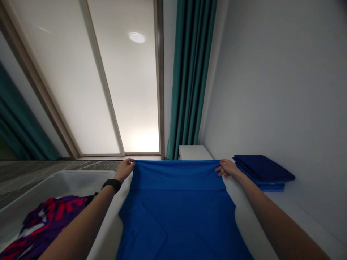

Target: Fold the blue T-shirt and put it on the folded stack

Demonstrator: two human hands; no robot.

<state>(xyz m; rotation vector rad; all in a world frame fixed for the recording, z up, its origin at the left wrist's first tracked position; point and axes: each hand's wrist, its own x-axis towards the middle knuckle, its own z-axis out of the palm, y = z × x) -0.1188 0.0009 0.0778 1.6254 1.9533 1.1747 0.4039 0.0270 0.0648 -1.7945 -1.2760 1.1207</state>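
Note:
A plain blue garment [176, 220] stretches out in front of me over a white surface, its far edge pulled straight and raised. My left hand [126, 169] pinches the far left corner of this edge; a black band is on that wrist. At the far right corner, my right hand [227, 168] grips the cloth between thumb and finger, with the other fingers hanging loosely below. Faint creases cross the fabric, and its near end runs out of view. I cannot make out exactly what kind of garment it is.
To the left stands a translucent white bin [78, 178] holding purple and red clothing [51, 216]. A stack of folded blue cloth [264, 169] lies on the right by the wall. Beyond are a white cabinet [195, 152], a teal curtain [191, 79] and frosted sliding doors [130, 90].

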